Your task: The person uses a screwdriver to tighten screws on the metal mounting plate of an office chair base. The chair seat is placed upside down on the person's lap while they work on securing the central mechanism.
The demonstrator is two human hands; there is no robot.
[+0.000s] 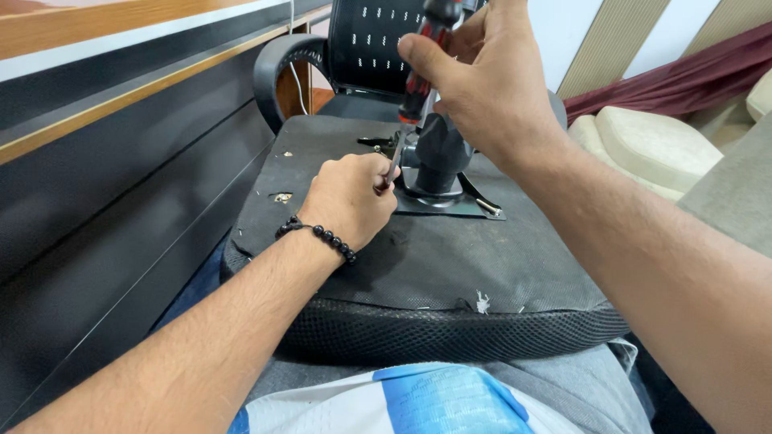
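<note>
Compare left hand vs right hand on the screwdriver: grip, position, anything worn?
The right hand wraps the red-and-black handle of the screwdriver, up high; the left hand pinches the metal shaft low, near the chair's mounting plate. The left hand is closed in a fist; the right hand's thumb lies along the handle. The left wrist wears a black bead bracelet; the right wrist is bare. Both hold the same screwdriver.

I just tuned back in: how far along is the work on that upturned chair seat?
Done: the chair seat lies underside up on the lap, its cover torn in spots. In hand: the right hand grips the red-black screwdriver; the left hand steadies its shaft at the metal plate. Left: plate and column mount remain attached.
</note>
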